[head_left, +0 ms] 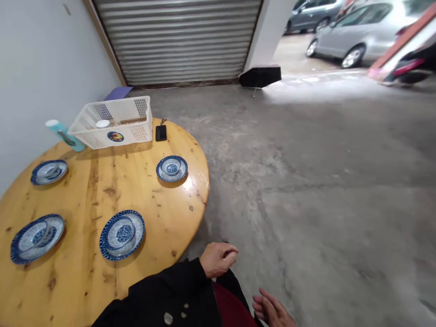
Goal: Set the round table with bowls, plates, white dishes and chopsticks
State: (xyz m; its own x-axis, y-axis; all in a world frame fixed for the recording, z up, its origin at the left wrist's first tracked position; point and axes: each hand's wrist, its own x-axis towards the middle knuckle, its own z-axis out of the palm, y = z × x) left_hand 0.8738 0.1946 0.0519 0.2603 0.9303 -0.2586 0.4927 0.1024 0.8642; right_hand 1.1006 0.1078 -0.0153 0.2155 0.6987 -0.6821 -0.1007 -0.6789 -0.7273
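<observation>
My left hand, in a black sleeve, is curled loosely just past the near edge of a round pine-coloured wooden table and touches nothing visible. My right hand hangs low over the concrete floor with its fingers apart, holding nothing. Several blue-and-white bowls stand on matching plates on the table. The closest to my left hand is a bowl on a plate; another bowl on a plate sits near the right rim.
A white plastic basket, a black phone and a teal bottle stand at the table's far side, beside a grey wall. A black umbrella lies before a metal roller shutter. Parked cars are outside.
</observation>
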